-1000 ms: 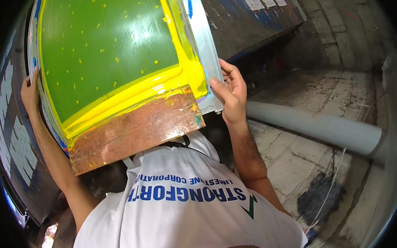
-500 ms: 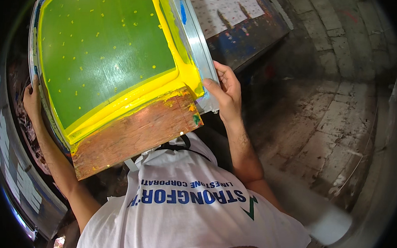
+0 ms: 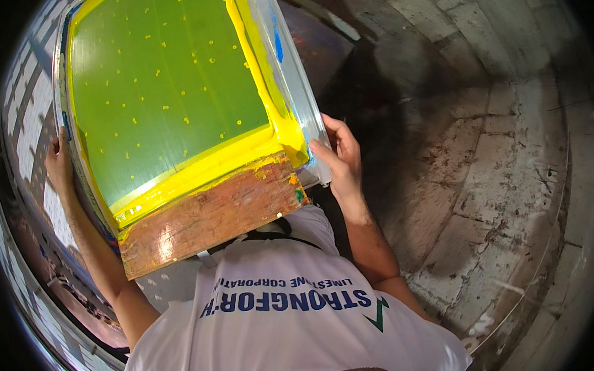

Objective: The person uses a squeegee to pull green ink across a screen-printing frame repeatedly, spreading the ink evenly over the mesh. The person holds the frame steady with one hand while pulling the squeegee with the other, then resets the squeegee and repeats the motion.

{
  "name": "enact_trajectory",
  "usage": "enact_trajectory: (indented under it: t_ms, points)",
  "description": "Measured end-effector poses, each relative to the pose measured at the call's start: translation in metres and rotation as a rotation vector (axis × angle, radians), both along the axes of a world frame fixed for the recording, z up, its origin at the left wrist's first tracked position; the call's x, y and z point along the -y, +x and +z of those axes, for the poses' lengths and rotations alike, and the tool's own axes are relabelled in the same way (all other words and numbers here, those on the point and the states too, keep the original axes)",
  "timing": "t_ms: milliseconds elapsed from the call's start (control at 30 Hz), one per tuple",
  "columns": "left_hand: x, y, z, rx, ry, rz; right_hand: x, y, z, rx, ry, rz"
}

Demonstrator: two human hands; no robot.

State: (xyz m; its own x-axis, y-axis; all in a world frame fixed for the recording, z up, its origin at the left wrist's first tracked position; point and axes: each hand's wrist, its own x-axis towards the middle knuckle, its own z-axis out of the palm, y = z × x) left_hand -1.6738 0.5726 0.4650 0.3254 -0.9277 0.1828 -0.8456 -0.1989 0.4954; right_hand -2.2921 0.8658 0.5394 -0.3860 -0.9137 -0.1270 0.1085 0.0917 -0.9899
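Note:
A screen-printing frame (image 3: 291, 71) with metal edges is held up in front of me. Its mesh (image 3: 168, 85) is green with small yellow marks, and thick yellow ink (image 3: 197, 170) lines the right and near sides. A wooden squeegee (image 3: 204, 217), stained with paint, lies across the near end of the frame. My left hand (image 3: 59, 166) is closed round the frame's left edge, its fingers partly hidden. On the near right corner my right hand (image 3: 342, 162) grips the metal edge, thumb on top. Neither hand touches the squeegee.
To the left runs a long table (image 3: 28, 124) with rows of pale printed sheets. A dark, paint-stained table end (image 3: 311, 42) shows past the frame's right side. The stained block floor (image 3: 470, 215) stretches to the right, with a thin cord (image 3: 546, 235) along it.
The surroundings have swung round as I turn with the frame. The dark table at upper right has mostly slipped behind the frame, and more sheets show at left. Both hands keep their hold.

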Motion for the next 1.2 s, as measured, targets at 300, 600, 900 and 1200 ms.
enact_trajectory:
  t_ms: [300,600,900,1200]
  points:
    - [-0.096,0.086,0.174,-0.108,0.075,0.004,-0.093,0.107,0.162,-0.148,-0.012,0.032]
    - [-0.067,-0.087,0.152,-0.126,-0.004,0.023,-0.051,-0.082,0.147,-0.216,-0.006,0.058]
    - [0.055,-0.059,0.046,-0.156,0.099,0.043,0.056,-0.051,0.043,-0.045,0.105,-0.054]
    - [-0.140,-0.128,0.195,-0.140,-0.022,-0.182,-0.136,-0.124,0.154,0.014,-0.040,-0.073]
